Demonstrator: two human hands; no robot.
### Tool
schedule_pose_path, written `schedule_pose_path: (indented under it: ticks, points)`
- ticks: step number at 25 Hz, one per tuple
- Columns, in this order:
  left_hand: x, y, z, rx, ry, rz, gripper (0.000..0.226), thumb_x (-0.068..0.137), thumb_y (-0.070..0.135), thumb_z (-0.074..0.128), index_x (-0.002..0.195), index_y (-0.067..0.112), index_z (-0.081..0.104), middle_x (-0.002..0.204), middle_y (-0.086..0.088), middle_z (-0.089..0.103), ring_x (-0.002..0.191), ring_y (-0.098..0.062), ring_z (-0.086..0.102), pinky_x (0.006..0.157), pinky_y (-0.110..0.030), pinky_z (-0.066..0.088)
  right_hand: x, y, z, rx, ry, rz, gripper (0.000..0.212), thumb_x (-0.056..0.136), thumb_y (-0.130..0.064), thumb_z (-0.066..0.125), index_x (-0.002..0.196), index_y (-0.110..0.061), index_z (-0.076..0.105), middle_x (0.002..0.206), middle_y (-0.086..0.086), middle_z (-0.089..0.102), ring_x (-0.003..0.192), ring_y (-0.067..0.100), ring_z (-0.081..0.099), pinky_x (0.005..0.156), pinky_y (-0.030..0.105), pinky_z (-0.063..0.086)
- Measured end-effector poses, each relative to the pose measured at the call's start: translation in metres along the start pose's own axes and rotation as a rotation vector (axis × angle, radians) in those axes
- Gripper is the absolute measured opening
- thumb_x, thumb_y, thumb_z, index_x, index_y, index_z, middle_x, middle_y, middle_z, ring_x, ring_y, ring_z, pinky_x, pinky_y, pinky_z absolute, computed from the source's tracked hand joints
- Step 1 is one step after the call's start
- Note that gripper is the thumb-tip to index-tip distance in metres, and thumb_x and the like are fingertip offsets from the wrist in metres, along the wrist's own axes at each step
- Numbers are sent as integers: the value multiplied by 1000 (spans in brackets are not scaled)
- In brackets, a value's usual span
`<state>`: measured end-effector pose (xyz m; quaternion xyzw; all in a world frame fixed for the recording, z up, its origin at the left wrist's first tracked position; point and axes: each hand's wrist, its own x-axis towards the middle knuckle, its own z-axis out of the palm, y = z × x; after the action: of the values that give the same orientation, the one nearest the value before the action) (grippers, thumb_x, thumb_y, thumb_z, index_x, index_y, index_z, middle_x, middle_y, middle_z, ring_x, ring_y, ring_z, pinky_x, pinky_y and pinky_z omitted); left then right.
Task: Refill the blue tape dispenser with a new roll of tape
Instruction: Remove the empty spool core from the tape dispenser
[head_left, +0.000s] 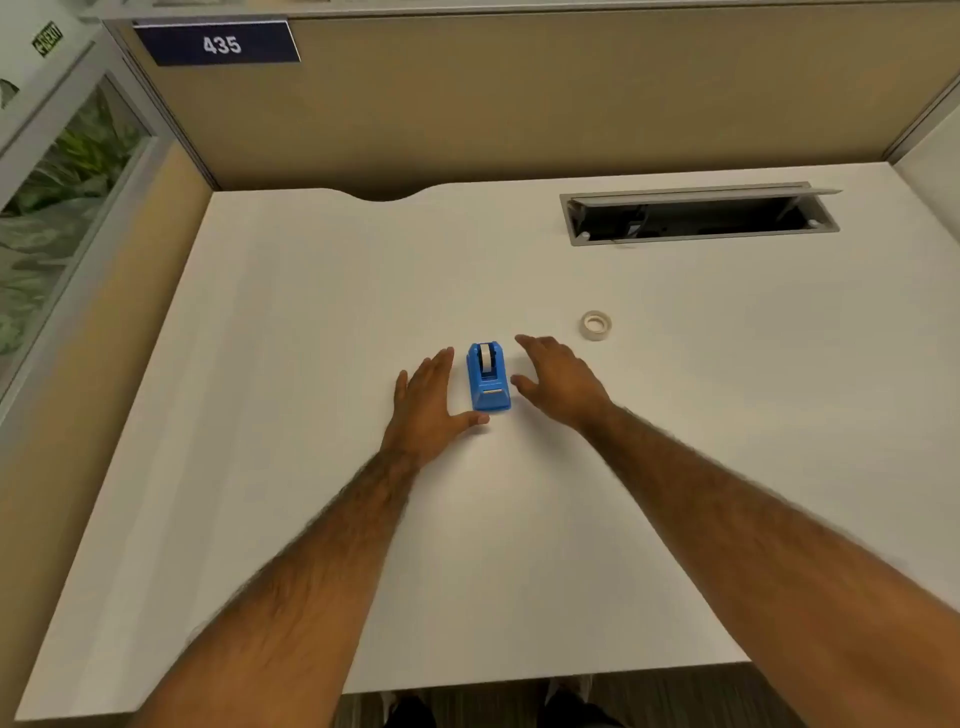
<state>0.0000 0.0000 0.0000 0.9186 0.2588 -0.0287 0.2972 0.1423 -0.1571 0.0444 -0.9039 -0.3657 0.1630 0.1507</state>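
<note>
Head view shows a white desk (311, 467) with the blue tape dispenser (488, 379) standing upright near its middle, cutter end toward the person. A pale roll or core (486, 356) sits in its cradle. The new roll of tape (596, 326) lies flat, apart from the dispenser, beyond and to its right.

Both hands flank the dispenser with fingers spread wide and nothing held. The left hand (428, 402) is just beside it, thumb tip at the near corner of the base; whether it touches is unclear. The right hand (558, 376) hovers near the other side, clear of the body.

The step in hand looks like taking hold of the dispenser to get the old core out. It would go best with 1 hand pinning the base by its side walls, well back from the cutter teeth, while the other lifts the core straight up from the cradle. The body is small and light, so a sideways pull would likely skid it across the smooth top.
</note>
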Motion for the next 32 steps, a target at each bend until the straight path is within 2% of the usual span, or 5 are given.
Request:
schedule_pose_path:
  ticks: [7, 15, 20, 23, 32]
  points:
    - [13, 16, -6, -57, 7, 45, 99, 81, 61, 68, 158, 24, 18, 165, 3, 25, 153, -17, 20, 124, -43, 0, 32, -21, -8, 53, -79, -110, 64, 88, -31, 68, 146, -25, 42, 144, 3, 52, 125, 23, 53, 99, 37, 47]
    - [18, 13, -6, -87, 3, 62, 96, 80, 57, 72, 157, 25, 24, 161, 4, 35, 154, -18, 19, 124, -44, 1, 43, -29, -5, -27, -106, -156, 33, 85, -27, 68, 116, -17, 65, 111, 3, 63, 97, 20, 61, 85, 36, 54]
    - [12, 22, -13, -251, -3, 28, 101, 73, 46, 84, 155, 23, 30, 160, 3, 36, 150, -17, 26, 120, -33, 17, 45, -30, -6, -24, -117, -156, 33, 85, -26, 66, 116, -17, 64, 110, 2, 64, 97, 21, 61, 85, 35, 54]
    - [10, 32, -16, -459, 38, -25, 88, 78, 41, 81, 152, 22, 38, 158, 2, 40, 144, -15, 36, 110, -22, 26, 45, -30, -7, -3, -114, -152, 30, 83, -28, 67, 112, -19, 65, 107, 1, 64, 96, 21, 62, 83, 36, 54]
    - [22, 48, -24, -620, 316, -77, 50, 91, 37, 69, 136, 17, 60, 141, 1, 59, 131, -14, 53, 108, -29, 44, 37, -29, -21, 167, 23, -161, 40, 89, -22, 69, 126, -13, 59, 120, 5, 66, 100, 20, 63, 82, 25, 48]
